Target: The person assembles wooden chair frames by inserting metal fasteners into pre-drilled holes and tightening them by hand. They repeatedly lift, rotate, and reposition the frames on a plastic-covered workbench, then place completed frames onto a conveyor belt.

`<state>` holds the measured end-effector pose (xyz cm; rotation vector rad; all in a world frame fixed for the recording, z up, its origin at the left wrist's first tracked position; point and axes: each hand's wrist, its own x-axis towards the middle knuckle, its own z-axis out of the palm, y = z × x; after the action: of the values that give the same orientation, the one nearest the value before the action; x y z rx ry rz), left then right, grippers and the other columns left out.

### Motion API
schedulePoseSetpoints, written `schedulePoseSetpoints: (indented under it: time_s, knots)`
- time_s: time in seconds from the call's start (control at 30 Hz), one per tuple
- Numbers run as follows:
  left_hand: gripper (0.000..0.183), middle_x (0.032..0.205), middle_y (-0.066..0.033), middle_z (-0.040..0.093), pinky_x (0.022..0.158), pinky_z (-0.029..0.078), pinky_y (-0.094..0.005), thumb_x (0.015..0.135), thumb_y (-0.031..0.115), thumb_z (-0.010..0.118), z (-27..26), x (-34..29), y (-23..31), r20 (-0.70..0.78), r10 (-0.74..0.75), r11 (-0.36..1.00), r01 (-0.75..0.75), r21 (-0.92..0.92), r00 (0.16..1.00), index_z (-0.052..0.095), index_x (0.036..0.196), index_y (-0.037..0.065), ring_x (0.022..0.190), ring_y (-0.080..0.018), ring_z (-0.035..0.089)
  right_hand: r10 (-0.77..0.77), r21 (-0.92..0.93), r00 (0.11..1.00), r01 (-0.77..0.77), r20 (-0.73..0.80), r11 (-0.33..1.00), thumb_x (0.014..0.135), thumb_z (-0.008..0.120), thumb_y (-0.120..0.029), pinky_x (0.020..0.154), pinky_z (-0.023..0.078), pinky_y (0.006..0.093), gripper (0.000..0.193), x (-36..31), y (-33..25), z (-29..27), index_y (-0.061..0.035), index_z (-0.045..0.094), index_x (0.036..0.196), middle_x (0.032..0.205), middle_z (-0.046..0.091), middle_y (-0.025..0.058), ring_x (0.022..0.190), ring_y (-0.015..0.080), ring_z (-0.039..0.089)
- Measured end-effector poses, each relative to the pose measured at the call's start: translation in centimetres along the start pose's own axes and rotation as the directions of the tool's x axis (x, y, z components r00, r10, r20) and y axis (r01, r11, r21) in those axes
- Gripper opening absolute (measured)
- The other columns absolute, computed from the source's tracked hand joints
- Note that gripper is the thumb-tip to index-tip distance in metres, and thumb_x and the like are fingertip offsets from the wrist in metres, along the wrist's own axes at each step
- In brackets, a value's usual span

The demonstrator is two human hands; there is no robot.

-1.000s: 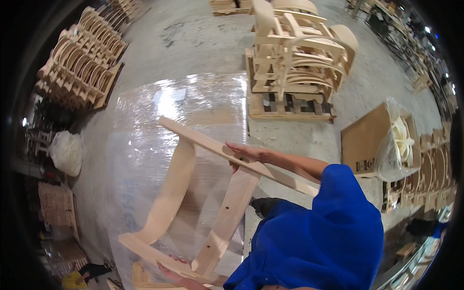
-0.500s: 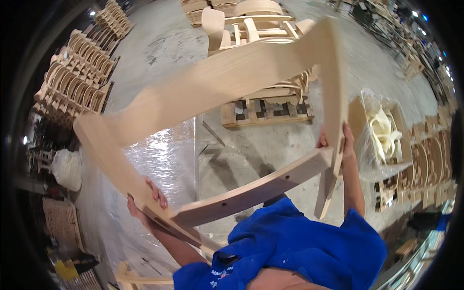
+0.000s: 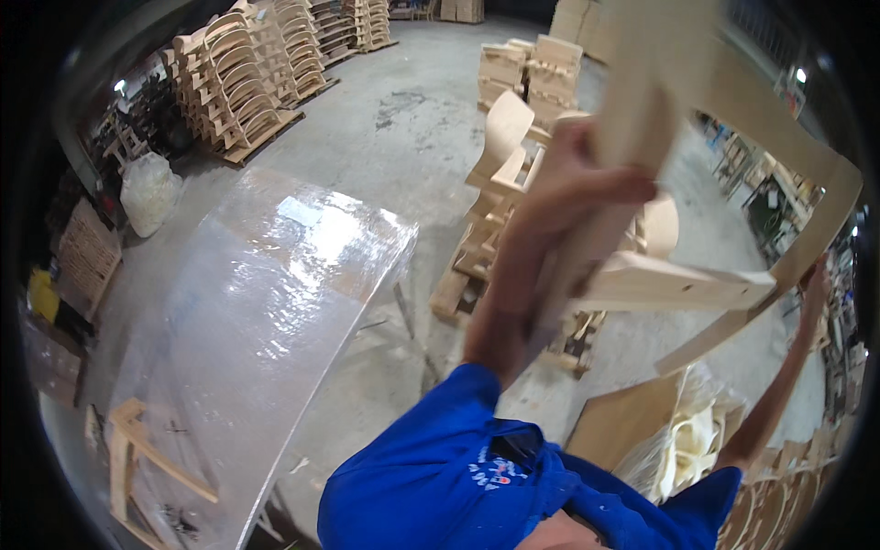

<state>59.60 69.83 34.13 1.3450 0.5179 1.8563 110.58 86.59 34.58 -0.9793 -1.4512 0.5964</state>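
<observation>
Raised in front of me on the right is a pale wooden chair frame [image 3: 680, 286], with curved legs and a cross rail with small holes. My left hand [image 3: 596, 179] is wrapped round its nearer leg, which is blurred at the top. On the farther leg, beside the end of the cross rail, my right hand [image 3: 812, 280] is closed; its fingers are partly hidden. Beyond the frame, more chair parts [image 3: 509, 137] are stacked on a wooden pallet [image 3: 449, 291], partly covered by my left arm and the frame.
A table covered in clear plastic film [image 3: 247, 312] stands at left, with a small wooden frame [image 3: 124, 463] on its near corner. Stacked chair frames [image 3: 243, 82] stand at the far left near a white bag [image 3: 149, 194]. Below my right arm is a carton [image 3: 619, 417] with cream-coloured pieces [image 3: 695, 440].
The chair frame has swung to the right and turned, carried by both hands. My left hand has moved up and right, away from above the film-covered table. The view has turned too.
</observation>
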Motion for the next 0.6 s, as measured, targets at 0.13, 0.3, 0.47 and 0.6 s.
schedulePoseSetpoints:
  time_s: [0.13, 0.3, 0.47, 0.6]
  knots:
    - [0.052, 0.072, -0.0116, 0.062, 0.064, 0.05, -0.0298, 0.049, 0.024, 0.079, 7.6, 7.2, 0.5, 0.051, 0.326, 0.943, -0.329, 0.049, 0.944, 0.061, 0.084, -0.008, 0.061, -0.0216, 0.06, -0.082, -0.37, 0.992, 0.04, -0.098, 0.928, 0.091, 0.033, -0.058, 0.066, 0.049, 0.0337, 0.064, 0.0, -4.5, -4.4, -0.0002, 0.053, 0.109, 0.082, 0.061, 0.0111, 0.072, 0.0216, 0.06]
    - [0.057, 0.069, -0.0189, 0.062, 0.067, 0.052, -0.0378, 0.045, 0.031, 0.079, 9.4, 13.1, -0.1, -0.103, 0.614, 0.773, -0.569, 0.281, 0.783, 0.057, 0.079, -0.009, 0.065, -0.033, 0.062, 0.0, -0.564, 0.963, -0.158, -0.269, 0.81, 0.092, 0.035, -0.055, 0.069, 0.049, 0.0331, 0.061, -8.8, -2.6, -6.3, -0.0003, 0.053, 0.112, 0.086, 0.061, 0.0111, 0.076, 0.0209, 0.06]
    - [0.056, 0.064, -0.0203, 0.06, 0.059, 0.053, -0.0383, 0.046, 0.025, 0.079, 9.3, 18.7, -2.1, -0.076, 0.622, 0.78, -0.608, 0.149, 0.779, 0.053, 0.082, -0.009, 0.061, -0.0355, 0.064, 0.103, -0.591, 0.867, -0.414, -0.488, 0.692, 0.093, 0.036, -0.052, 0.072, 0.048, 0.0326, 0.058, -18.3, 0.7, -2.2, -0.0005, 0.053, 0.114, 0.09, 0.062, 0.011, 0.079, 0.0202, 0.06]
    - [0.055, 0.069, -0.0203, 0.06, 0.062, 0.054, -0.0395, 0.048, 0.021, 0.079, 8.3, 22.9, -4.8, 0.011, 0.573, 0.786, -0.553, 0.277, 0.82, 0.049, 0.086, -0.005, 0.061, -0.0349, 0.064, 0.097, -0.595, 0.805, -0.508, -0.586, 0.623, 0.093, 0.038, -0.049, 0.074, 0.048, 0.0321, 0.056, -20.4, 0.9, 1.9, -0.0006, 0.053, 0.117, 0.094, 0.062, 0.0109, 0.082, 0.0197, 0.06]
